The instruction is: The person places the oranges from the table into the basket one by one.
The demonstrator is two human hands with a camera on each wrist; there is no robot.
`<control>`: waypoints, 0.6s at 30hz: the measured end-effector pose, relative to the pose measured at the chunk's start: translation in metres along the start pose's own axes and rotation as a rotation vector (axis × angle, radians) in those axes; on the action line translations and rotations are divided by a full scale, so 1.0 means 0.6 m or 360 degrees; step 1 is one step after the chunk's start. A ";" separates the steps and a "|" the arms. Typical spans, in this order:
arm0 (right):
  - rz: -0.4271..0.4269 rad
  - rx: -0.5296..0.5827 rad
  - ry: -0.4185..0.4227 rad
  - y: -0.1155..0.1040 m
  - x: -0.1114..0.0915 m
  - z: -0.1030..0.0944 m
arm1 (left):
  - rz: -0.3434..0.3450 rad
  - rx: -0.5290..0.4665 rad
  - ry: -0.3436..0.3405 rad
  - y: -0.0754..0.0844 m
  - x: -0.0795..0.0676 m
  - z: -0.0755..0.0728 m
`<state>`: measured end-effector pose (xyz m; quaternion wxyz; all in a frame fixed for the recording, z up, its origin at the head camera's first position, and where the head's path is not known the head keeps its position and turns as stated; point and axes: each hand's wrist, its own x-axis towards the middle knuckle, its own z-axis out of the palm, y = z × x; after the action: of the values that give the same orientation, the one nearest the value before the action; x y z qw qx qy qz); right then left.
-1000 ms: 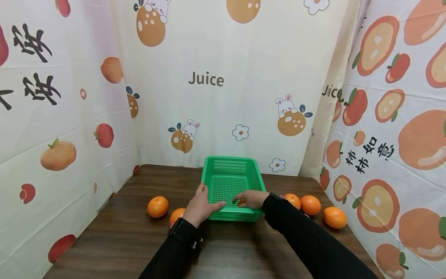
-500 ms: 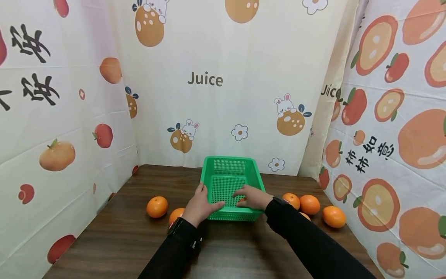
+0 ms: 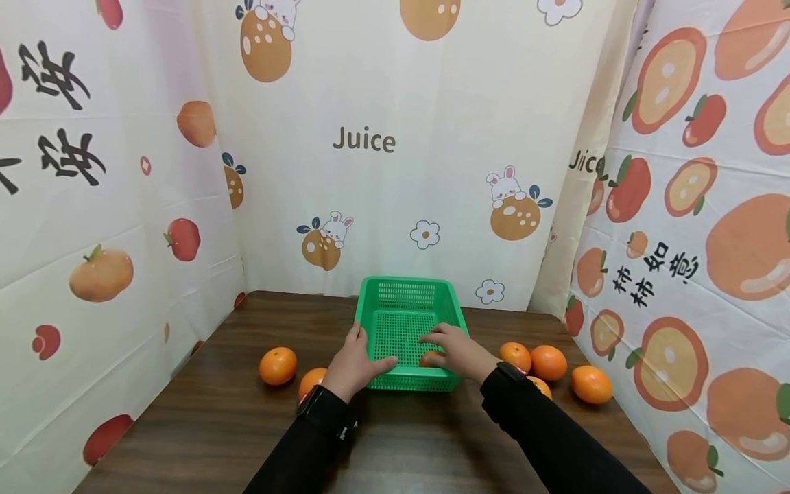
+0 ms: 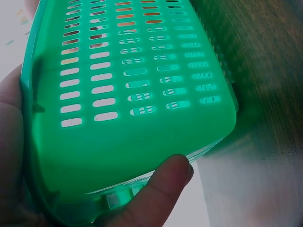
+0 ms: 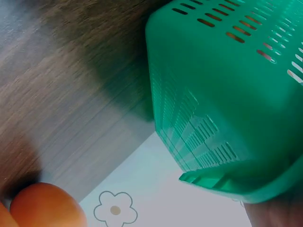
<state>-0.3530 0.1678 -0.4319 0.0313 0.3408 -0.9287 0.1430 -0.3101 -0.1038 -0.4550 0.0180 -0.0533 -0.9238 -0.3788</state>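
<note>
A green plastic basket (image 3: 407, 379) with slotted walls stands mid-table. My left hand (image 3: 356, 365) holds its near left corner, the thumb along the front rim and the fingers at the left side; the left wrist view shows the thumb (image 4: 165, 187) against the basket's wall (image 4: 113, 151). My right hand (image 3: 459, 350) reaches over the near right part of the basket, fingers spread. Beneath it, an orange (image 3: 430, 359) shows inside at the front, partly covered by the thumb. In the right wrist view the basket's outer wall (image 5: 213, 75) hides most of this hand.
On the left, an orange (image 3: 278, 366) lies by itself, and another orange (image 3: 311, 381) sits beside the left wrist. Several oranges (image 3: 548, 362) are grouped at the right, one partly behind the right sleeve. Printed curtains (image 3: 395, 206) enclose the brown wooden table (image 3: 210, 425).
My right hand has risen off the orange and drawn slightly to the right, its fingers spreading, so more of the fruit in the basket shows. The left hand and basket have stayed put.
</note>
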 end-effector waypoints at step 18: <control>0.0281 -0.0074 0.0188 0.011 -0.047 0.002 | 0.0008 -0.0005 0.0025 0.001 -0.002 0.001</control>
<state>-0.3354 0.1898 -0.4388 0.0811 0.2478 -0.9547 0.1434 -0.3089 -0.1032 -0.4551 0.0262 -0.0528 -0.9228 -0.3807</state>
